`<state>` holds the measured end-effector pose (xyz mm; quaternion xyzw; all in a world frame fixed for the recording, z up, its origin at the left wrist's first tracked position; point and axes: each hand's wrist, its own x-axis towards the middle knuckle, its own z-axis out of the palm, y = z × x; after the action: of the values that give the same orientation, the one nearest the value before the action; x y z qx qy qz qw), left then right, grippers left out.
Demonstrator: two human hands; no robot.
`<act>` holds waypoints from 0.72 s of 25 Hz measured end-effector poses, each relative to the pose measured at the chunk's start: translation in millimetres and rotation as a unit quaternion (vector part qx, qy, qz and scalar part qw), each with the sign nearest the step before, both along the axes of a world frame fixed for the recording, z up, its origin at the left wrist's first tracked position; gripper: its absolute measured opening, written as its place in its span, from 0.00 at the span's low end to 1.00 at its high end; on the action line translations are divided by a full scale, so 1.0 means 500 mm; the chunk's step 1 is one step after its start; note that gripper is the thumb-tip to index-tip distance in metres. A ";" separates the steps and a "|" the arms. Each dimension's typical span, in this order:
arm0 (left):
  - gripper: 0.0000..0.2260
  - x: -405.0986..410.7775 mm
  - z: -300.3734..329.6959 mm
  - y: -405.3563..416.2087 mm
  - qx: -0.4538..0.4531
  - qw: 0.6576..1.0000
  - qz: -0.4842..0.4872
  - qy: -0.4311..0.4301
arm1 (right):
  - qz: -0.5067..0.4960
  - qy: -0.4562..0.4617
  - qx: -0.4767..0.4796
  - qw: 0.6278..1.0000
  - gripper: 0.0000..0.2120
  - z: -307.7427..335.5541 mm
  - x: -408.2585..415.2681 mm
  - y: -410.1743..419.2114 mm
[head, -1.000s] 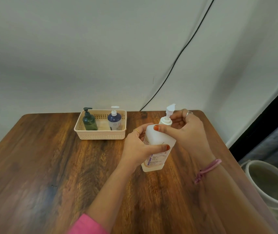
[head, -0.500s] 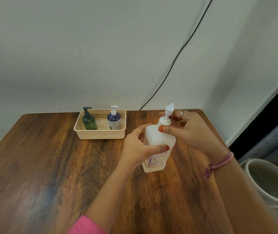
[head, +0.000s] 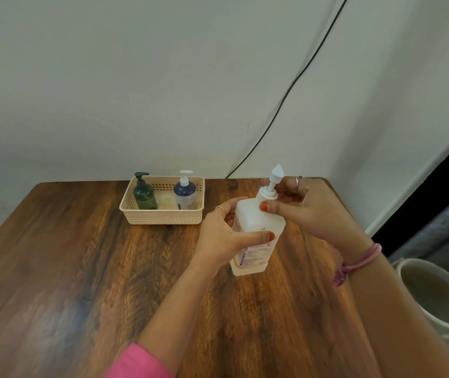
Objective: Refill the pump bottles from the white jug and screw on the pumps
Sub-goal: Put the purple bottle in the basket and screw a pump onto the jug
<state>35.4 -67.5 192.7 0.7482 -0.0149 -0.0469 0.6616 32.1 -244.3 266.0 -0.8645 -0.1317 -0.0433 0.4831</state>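
Observation:
A translucent white square pump bottle [head: 258, 227] with a printed label stands on the wooden table [head: 67, 268], leaning slightly right. My left hand [head: 223, 236] grips its body from the left, thumb across the front. My right hand [head: 310, 208] pinches the white pump collar [head: 267, 194] at the neck, thumb in front and fingers behind; the pump head [head: 277, 171] sticks up above it. A dark green pump bottle [head: 144, 196] and a dark blue pump bottle [head: 185, 196] with a white pump stand in a beige basket [head: 163, 217]. No white jug is in view.
The basket sits at the table's back edge by the wall. A black cable [head: 286, 105] runs down the wall behind the table. A white bucket [head: 436, 293] stands on the floor to the right of the table.
My right hand has turned about the pump collar, wrist swinging outward and fingers shifting behind the neck. The left hand and the bottle have stayed in place.

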 end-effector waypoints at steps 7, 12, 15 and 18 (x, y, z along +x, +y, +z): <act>0.32 -0.001 0.002 0.002 0.006 1.000 0.003 -0.014 | -0.097 -0.015 0.028 0.995 0.23 -0.021 0.004 0.027; 0.36 0.001 0.001 0.004 0.005 1.000 0.006 -0.013 | -0.009 0.033 0.041 0.999 0.26 -0.025 0.005 0.010; 0.34 -0.001 -0.001 0.002 0.004 1.000 0.002 -0.017 | -0.065 0.009 0.091 0.994 0.26 -0.049 0.008 0.027; 0.33 -0.003 -0.003 0.002 0.009 1.000 -0.007 -0.019 | -0.091 0.006 0.065 0.994 0.30 -0.059 0.012 0.036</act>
<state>33.7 -66.4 191.2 0.7548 -0.0319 -0.0372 0.6541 37.9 -226.3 236.6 -0.8397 -0.0467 -0.0907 0.5333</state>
